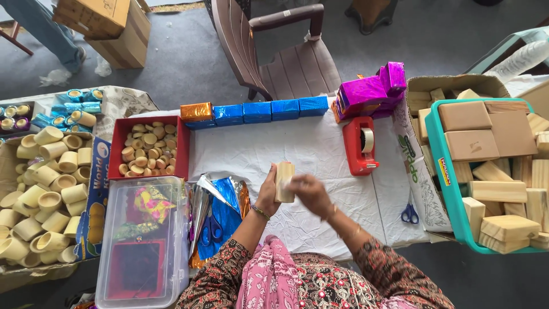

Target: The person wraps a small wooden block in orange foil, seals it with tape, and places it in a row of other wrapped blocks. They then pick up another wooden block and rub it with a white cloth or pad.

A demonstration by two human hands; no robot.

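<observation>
Your left hand [267,194] has the wood block [284,182] upright at table centre, fingers wrapped behind it, thumb on its near edge. Your right hand [310,193] is at the block's three o'clock, touching its side; it's blurred, so I can't tell whether those fingers are pinched or spread.

At twelve o'clock, a row of blue boxes [263,110] runs along the far edge of the white cloth [269,149], with an orange box [196,111] at its left end. At one o'clock sit the purple boxes [372,88], with the red tape dispenser [360,145] just in front of them. At three o'clock, blue scissors [409,213] lie near the cloth's edge, and beyond them a teal crate [443,166] of wood blocks is cut off by the frame.

At ten o'clock, a red tray [185,150] holds small round pieces. At eight o'clock, foil sheets [226,200] half cover a second pair of scissors [213,229], beside a clear tub [143,246] whose contents are hard to make out.
</observation>
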